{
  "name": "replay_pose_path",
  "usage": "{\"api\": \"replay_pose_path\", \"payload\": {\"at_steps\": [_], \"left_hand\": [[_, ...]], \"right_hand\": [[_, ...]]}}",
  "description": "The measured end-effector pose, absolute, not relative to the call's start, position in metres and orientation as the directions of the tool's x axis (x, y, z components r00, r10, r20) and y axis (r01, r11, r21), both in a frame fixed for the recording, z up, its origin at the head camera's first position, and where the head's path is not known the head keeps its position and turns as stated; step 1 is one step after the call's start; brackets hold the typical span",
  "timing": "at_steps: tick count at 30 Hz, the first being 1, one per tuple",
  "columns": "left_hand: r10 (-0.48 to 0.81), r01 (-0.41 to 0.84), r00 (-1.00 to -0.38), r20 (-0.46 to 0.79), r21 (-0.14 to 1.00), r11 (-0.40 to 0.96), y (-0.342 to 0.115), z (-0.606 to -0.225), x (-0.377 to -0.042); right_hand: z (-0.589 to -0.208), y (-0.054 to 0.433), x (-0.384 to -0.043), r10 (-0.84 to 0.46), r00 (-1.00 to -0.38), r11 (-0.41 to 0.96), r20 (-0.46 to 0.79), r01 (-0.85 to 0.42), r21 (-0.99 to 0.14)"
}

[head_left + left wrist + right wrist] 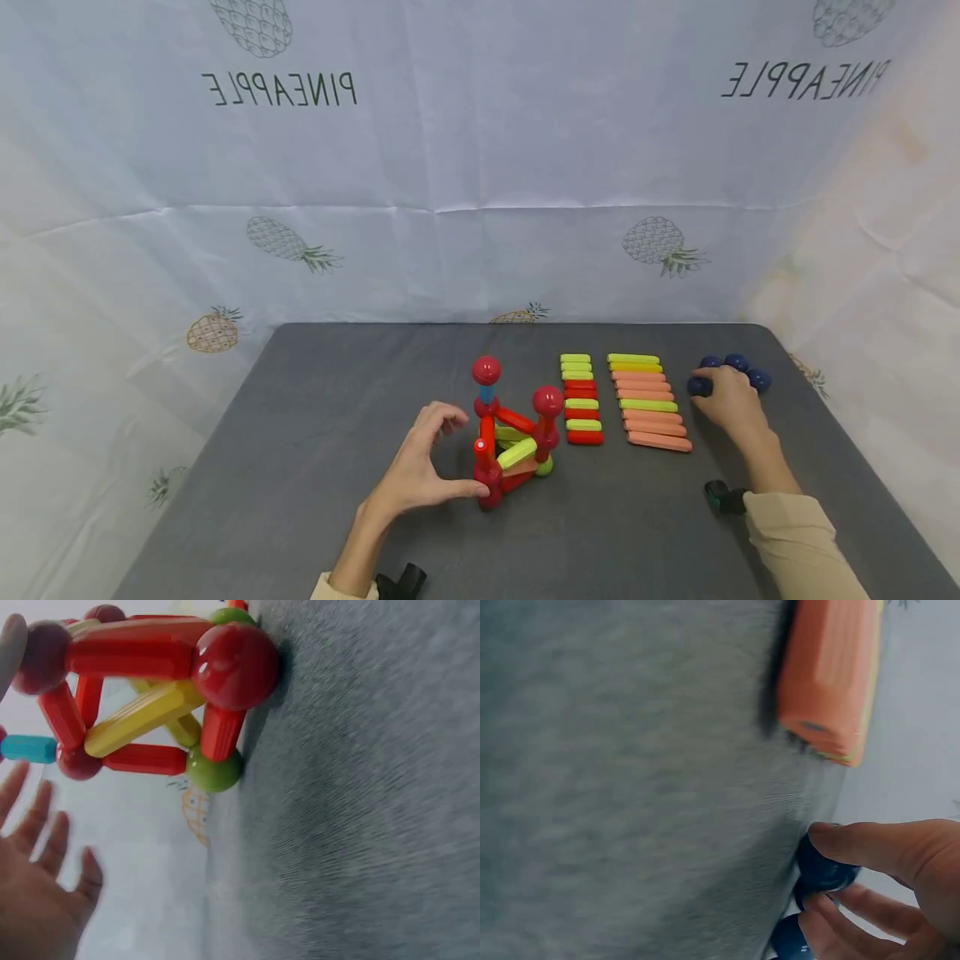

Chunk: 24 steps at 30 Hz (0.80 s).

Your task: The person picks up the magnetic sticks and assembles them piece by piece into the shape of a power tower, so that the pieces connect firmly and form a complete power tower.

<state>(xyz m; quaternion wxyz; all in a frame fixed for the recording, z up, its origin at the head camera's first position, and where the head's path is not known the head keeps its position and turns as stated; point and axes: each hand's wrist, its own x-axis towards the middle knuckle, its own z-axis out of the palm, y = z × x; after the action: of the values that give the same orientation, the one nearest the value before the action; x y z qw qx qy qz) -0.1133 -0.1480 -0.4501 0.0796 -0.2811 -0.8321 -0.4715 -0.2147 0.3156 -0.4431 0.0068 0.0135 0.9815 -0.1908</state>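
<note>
Left grip (412, 471), wide, touches a ball-and-stick frame (517, 454). Right grip (729, 402) pinches a blue ball (699, 387); loose sticks (645, 395) lie between.

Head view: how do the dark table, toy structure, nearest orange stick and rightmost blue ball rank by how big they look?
Largest to smallest:
1. Dark table
2. Toy structure
3. Nearest orange stick, long but thin
4. Rightmost blue ball
</note>
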Motion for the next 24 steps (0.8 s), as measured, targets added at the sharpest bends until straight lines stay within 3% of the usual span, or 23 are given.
{"api": "replay_pose_path", "payload": {"at_steps": [4, 7, 11, 15, 20, 24], "left_hand": [[0.44, 0.503, -0.844, 0.307, 0.736, 0.452, -0.148, -0.448, -0.117], [0.479, 0.479, -0.843, 0.245, 0.748, 0.459, -0.148, -0.445, -0.12], [0.492, 0.452, -0.846, 0.206, 0.766, 0.457, -0.147, -0.444, -0.12], [0.492, 0.43, -0.851, 0.186, 0.784, 0.448, -0.147, -0.444, -0.118], [0.489, 0.422, -0.854, 0.178, 0.786, 0.451, -0.146, -0.445, -0.117], [0.503, 0.446, -0.841, 0.199, 0.782, 0.435, -0.146, -0.446, -0.116]], "right_hand": [[-0.443, 0.313, -0.207, 0.075, -0.997, 0.908, 0.021, 0.06, -0.415], [-0.425, 0.301, -0.196, 0.086, -0.981, 0.86, 0.175, -0.016, -0.51], [-0.38, 0.262, -0.172, 0.038, -0.894, 0.723, 0.447, -0.285, -0.63], [-0.337, 0.207, -0.137, -0.104, -0.785, 0.51, 0.611, -0.57, -0.644], [-0.319, 0.14, -0.101, -0.344, -0.679, 0.33, 0.648, -0.734, -0.594], [-0.326, 0.101, -0.091, -0.447, -0.657, 0.302, 0.607, -0.749, -0.589]]}}
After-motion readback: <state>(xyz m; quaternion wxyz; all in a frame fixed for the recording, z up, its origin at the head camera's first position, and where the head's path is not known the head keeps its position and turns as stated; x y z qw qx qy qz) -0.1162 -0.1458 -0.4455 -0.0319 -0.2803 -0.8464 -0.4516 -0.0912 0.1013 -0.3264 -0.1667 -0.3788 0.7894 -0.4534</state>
